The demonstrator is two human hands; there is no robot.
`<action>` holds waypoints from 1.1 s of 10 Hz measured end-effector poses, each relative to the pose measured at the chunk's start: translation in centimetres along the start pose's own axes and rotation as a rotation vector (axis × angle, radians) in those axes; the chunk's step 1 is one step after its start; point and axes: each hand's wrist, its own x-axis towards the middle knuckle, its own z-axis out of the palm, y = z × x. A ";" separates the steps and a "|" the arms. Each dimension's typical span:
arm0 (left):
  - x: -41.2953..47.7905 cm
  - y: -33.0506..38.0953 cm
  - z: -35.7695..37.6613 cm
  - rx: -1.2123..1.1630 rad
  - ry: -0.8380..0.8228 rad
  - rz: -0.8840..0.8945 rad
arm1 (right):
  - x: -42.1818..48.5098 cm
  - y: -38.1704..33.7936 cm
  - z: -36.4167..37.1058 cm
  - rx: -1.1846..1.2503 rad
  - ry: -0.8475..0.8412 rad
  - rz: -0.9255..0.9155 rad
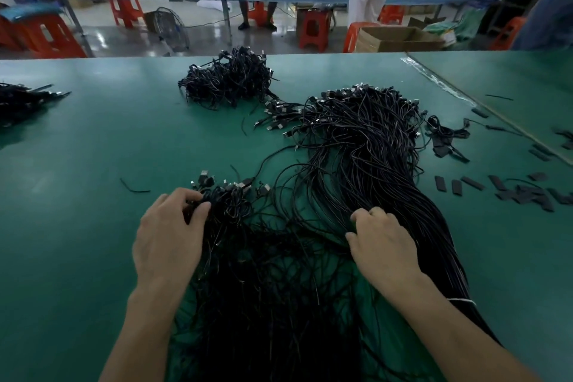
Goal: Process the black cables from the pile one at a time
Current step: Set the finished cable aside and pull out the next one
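Note:
A big pile of long black cables point(366, 152) with metal USB plugs runs from the middle right of the green table point(93, 149) down toward me. A looser spread of black cables point(263, 273) lies between my arms. My left hand point(170, 236) has its fingers curled round a clump of plug ends point(223, 192) at the spread's top. My right hand point(381, 242) has its fingers curled into the strands at the near side of the big pile, gripping some of them.
A tangled heap of black cables point(229, 79) sits at the table's far middle, another bundle point(24, 101) at the far left edge. Short black strips point(527, 192) lie scattered on the right. A stray cable scrap point(135, 187) lies left. People and orange stools stand beyond the table.

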 end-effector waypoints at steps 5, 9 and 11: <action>-1.3 5.5 -1.0 -0.060 0.017 0.390 | 3.0 -0.1 -4.1 0.760 0.027 0.048; 2.1 9.5 5.3 -0.511 -0.440 0.145 | -1.4 -8.8 -9.4 0.992 0.049 -0.720; 4.3 7.7 6.0 -0.821 -0.257 -0.236 | -0.5 -4.6 -8.0 1.073 0.359 -0.426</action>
